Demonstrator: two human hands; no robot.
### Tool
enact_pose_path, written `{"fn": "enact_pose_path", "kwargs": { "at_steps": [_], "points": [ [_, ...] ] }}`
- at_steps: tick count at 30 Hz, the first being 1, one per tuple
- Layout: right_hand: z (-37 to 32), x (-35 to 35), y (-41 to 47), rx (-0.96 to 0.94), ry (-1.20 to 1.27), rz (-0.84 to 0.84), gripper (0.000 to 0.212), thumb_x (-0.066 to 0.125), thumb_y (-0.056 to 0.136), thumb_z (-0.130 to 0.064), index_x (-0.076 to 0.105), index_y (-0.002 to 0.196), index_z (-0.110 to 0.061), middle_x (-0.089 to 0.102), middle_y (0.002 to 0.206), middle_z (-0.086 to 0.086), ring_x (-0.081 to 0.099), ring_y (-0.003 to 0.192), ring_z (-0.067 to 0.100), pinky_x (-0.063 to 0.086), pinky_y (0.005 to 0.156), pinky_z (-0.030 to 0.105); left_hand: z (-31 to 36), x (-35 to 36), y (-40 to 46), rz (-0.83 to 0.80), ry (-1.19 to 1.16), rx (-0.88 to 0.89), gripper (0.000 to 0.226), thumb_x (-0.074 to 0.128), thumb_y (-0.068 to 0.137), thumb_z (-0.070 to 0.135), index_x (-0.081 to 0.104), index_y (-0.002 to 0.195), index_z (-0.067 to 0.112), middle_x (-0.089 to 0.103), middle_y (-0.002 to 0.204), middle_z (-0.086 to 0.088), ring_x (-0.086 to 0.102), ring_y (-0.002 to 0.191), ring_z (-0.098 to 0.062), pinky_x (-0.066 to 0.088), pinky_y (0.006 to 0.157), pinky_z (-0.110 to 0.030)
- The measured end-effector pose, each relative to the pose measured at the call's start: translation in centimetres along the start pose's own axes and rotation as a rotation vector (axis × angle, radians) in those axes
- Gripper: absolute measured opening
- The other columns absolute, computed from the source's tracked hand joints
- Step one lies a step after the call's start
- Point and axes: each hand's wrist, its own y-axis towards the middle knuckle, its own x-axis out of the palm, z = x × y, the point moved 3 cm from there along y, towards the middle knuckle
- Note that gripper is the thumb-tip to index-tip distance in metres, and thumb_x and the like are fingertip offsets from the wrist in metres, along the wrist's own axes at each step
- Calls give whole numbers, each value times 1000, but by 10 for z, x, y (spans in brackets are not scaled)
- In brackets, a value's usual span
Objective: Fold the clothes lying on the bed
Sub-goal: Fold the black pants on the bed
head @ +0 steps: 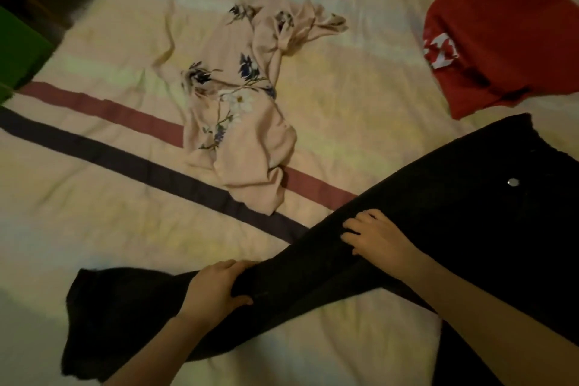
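Black jeans (438,197) with a silver button lie stretched across the bed from the right edge down to the lower left. My left hand (216,288) is shut on the legs near the knee, thumb under and fingers over the cloth. My right hand (372,236) rests flat on the thigh part with fingers spread. A crumpled pale pink floral garment (241,122) lies in the middle of the bed. A red garment with white lettering (495,37) lies folded at the upper right.
The bed is covered by a cream sheet (94,197) with dark purple and maroon stripes. A green object (18,53) and dark furniture stand past the bed's left edge.
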Motion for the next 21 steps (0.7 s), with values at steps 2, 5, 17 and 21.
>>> {"fn": "enact_pose_path", "kwargs": {
  "at_steps": [2, 5, 17, 21],
  "points": [
    [-8, -2, 7, -26, -6, -19, 35, 92, 39, -31, 71, 66, -26, 66, 71, -7, 63, 64, 12, 53, 66, 28, -15, -3, -1, 69, -76, -16, 43, 62, 86, 41, 52, 128, 42, 59, 124, 20, 54, 113, -1, 41, 95, -19],
    [-16, -6, 16, -44, 37, -12, 41, 89, 42, -46, 73, 74, -26, 68, 76, -7, 64, 67, 11, 54, 63, 28, -35, -8, -2, 93, -165, 23, 38, 64, 83, 44, 58, 121, 40, 61, 119, 21, 54, 110, 2, 40, 96, -16],
    [-74, 5, 17, -73, 274, 172, 13, 66, 74, -29, 72, 77, -17, 70, 78, -2, 65, 66, 11, 54, 58, 23, -87, 36, -73, 195, 31, 69, 34, 74, 60, 59, 75, 82, 33, 54, 129, -1, 39, 121, -19, 24, 106, -35],
    [-78, -8, 24, -4, 327, 253, 28, 45, 81, -25, 67, 71, -11, 65, 66, 1, 62, 55, 15, 54, 51, 27, -89, 22, -78, 332, -91, 37, 19, 67, 75, 46, 76, 80, 30, 55, 128, -4, 47, 118, -22, 28, 103, -35]
  ]
}}
